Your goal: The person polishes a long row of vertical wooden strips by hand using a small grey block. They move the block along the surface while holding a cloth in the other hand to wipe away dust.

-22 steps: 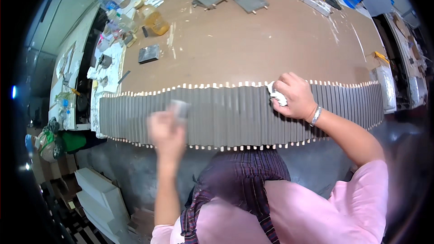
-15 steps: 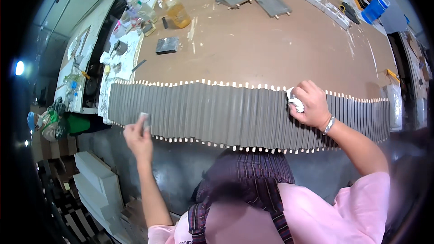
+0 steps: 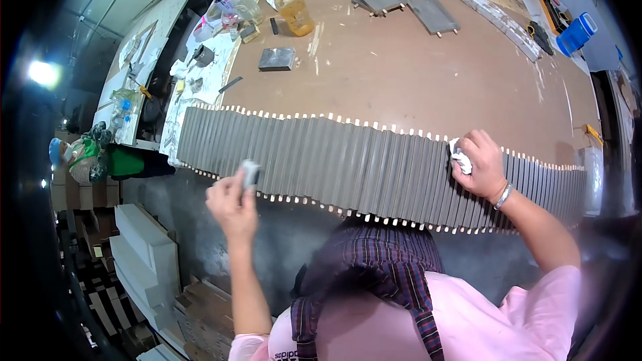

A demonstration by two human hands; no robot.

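The long row of grey peg-ended slats (image 3: 321,160) crosses the middle of the frame, its right end lying lower than its left. The left hand (image 3: 231,207), left of centre, pinches a small grey block (image 3: 250,172) at the lower edge of the row; whether the block touches the slats, I cannot tell. The right hand (image 3: 480,164), right of centre, is closed around a crumpled white wad (image 3: 461,162), over the right part of the row.

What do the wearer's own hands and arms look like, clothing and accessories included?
The left hand and right hand are ungloved. A silver-coloured bracelet circles the right wrist; none shows on the left. Pink sleeves end near the elbows.
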